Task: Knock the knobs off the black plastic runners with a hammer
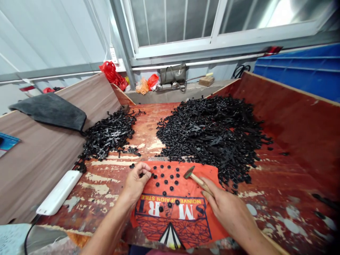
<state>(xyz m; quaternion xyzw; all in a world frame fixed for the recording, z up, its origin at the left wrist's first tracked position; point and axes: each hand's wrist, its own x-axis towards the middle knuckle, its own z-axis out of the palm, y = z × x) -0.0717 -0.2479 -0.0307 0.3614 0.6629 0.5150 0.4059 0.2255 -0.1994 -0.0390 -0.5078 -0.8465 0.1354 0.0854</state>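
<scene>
My left hand (136, 180) pinches a small black plastic part at the left edge of an orange printed cloth (172, 212). Several small black round pieces (166, 177) lie scattered on that cloth. My right hand (228, 209) grips the wooden handle of a small hammer (195, 176), whose head rests on the cloth near the pieces. A big heap of black plastic cross-shaped parts (212, 132) lies just beyond the cloth, to the right. A smaller heap of the same parts (108, 136) lies to the left.
The worn red wooden bench (278, 198) has raised plywood walls left and right. A white power bank (60, 193) with a cable lies at the left. A dark cloth (50, 109) drapes the left wall. Red and orange bags (114, 75) and a blue bin (305, 69) stand behind.
</scene>
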